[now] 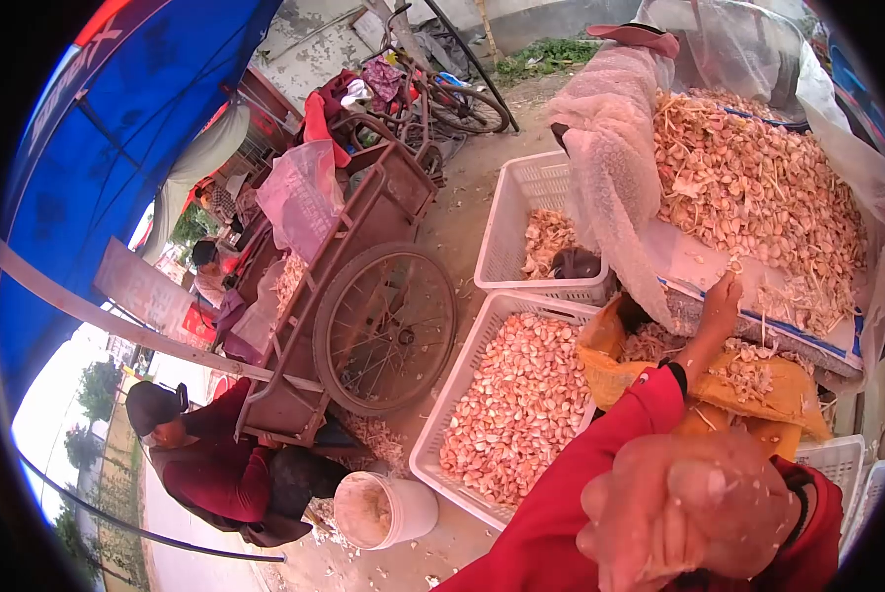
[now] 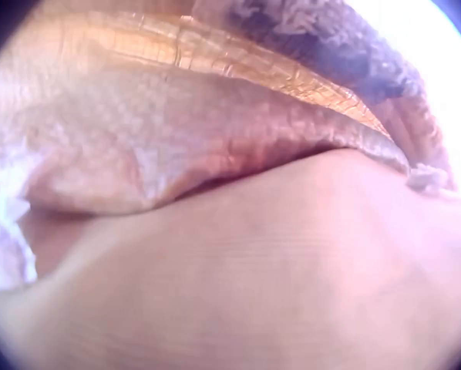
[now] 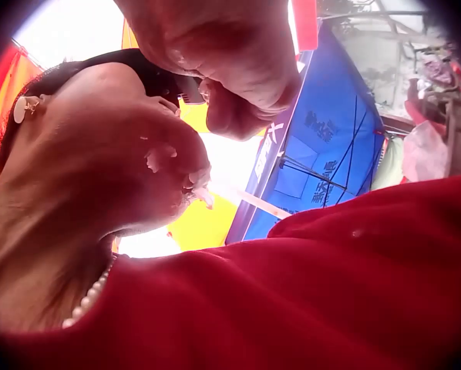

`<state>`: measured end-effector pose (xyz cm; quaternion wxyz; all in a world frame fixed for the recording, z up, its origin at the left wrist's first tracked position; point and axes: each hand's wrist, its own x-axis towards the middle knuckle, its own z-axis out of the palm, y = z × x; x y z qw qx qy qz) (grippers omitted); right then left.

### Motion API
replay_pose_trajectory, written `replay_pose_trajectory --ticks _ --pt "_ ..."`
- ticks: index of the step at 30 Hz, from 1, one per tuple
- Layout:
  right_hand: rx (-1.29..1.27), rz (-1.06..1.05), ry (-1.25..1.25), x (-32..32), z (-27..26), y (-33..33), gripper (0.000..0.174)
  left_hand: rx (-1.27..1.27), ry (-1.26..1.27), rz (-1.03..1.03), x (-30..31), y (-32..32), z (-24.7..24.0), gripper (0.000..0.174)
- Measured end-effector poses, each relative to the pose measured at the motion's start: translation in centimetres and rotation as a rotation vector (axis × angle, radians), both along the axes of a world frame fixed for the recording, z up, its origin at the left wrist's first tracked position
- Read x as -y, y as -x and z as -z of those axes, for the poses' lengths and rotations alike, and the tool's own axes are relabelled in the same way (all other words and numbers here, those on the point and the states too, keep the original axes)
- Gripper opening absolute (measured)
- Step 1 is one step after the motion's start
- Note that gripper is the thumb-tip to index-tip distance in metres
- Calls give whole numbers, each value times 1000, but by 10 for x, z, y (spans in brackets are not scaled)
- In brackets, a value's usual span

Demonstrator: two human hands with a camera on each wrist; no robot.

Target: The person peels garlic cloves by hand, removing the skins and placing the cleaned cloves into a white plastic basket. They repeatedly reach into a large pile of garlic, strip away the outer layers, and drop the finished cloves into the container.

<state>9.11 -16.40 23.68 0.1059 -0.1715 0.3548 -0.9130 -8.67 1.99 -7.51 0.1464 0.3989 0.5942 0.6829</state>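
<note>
In the head view my left hand point(image 1: 721, 308) reaches out to the near edge of the garlic heap point(image 1: 758, 178), pinching a pale garlic clove point(image 1: 735, 264) at the fingertips. The left wrist view is blurred and mostly skin, with white papery peel point(image 2: 11, 247) at its left edge. My right hand point(image 1: 684, 503) is raised close to the head camera, fingers curled, with small flakes stuck to the skin. Seen from its wrist, the curled right hand point(image 3: 223, 62) is close by the wearer's head; nothing shows in its grasp.
A white crate point(image 1: 427, 449) of peeled cloves stands left of my left arm, with another crate point(image 1: 497, 227) behind it. An orange woven bag point(image 1: 605, 365) lies under my forearm. A cart point(image 1: 383, 222), a white bucket point(image 1: 418, 508) and a seated person point(image 1: 215, 464) are further left.
</note>
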Motion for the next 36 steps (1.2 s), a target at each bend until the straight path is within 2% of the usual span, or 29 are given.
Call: replay_pose_trajectory --ticks 1,2,4,7,10,12,15,19,22,23,26,30,32,35,36 --pt "53 40 36 -2 3 5 44 15 -164 -132 -9 -1 4 33" --pt "105 79 71 -7 9 14 42 178 -154 -62 -15 0 9 34" --pt "242 212 137 -27 32 21 38 499 -130 60 2 9 -9 36" --pt "357 549 48 -55 65 9 30 992 -79 255 38 14 -39 40" --pt "302 746 -143 -88 93 -10 24 1073 -132 471 79 -5 -71 41" --pt "267 847 -274 -105 104 -21 24 1070 -104 546 91 -19 -74 38" --pt "274 1003 -521 -123 115 -38 29 1000 -57 693 115 -59 -113 31" --pt "256 980 -702 -126 112 -56 37 762 -54 814 130 -92 -148 33" --pt "238 996 -916 -119 105 -60 48 645 -115 793 131 -107 -142 30" --pt "205 1016 -983 -118 109 -59 52 611 -107 827 126 -107 -129 24" --pt "161 1014 -1149 -119 116 -60 60 609 -191 734 121 -114 -117 21" --pt "108 942 -1102 -124 122 -57 67 664 -323 743 119 -113 -119 21" --pt "76 1008 -1053 -127 132 -52 62 693 -360 768 119 -114 -117 20" --pt "185 1027 -903 -123 134 -45 51 541 -341 728 116 -107 -103 18" --pt "206 1105 -822 -119 139 -41 42 472 -282 650 122 -108 -114 18"
